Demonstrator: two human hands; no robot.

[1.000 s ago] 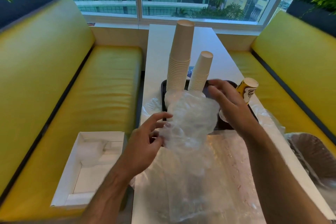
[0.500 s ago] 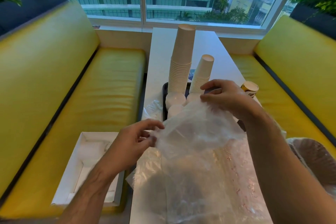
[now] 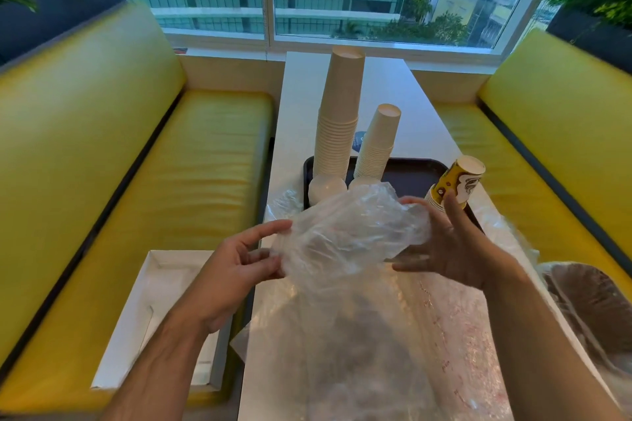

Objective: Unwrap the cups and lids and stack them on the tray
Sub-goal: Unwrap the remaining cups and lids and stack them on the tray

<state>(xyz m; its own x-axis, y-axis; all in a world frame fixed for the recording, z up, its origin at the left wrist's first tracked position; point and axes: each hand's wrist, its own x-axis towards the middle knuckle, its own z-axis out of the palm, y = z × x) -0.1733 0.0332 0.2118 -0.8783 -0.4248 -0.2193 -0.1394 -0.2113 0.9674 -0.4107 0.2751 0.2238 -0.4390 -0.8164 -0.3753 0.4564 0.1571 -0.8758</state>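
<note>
A crumpled clear plastic wrap (image 3: 349, 232) hangs between my hands above the white table. My left hand (image 3: 239, 267) pinches its left edge between thumb and fingers. On the wrap's right side my right hand (image 3: 448, 249) presses against it, fingers spread and fairly straight. Behind the wrap lies the dark tray (image 3: 410, 174). On it stand a tall stack of white cups (image 3: 338, 120), a shorter white stack (image 3: 376, 143) and a leaning stack of yellow printed cups (image 3: 458, 184). White lids (image 3: 326, 186) sit at the tray's near left corner.
More clear plastic (image 3: 359, 352) covers the near part of the table. An open white cardboard box (image 3: 160, 311) lies on the left yellow bench. A plastic-wrapped bundle of brown items (image 3: 595, 311) rests at the right table edge. Yellow benches flank the table.
My right hand has dropped from the wrap's top edge to its right side and spread its fingers. The wrap is bunched lower between both hands, uncovering the tray and yellow cups.
</note>
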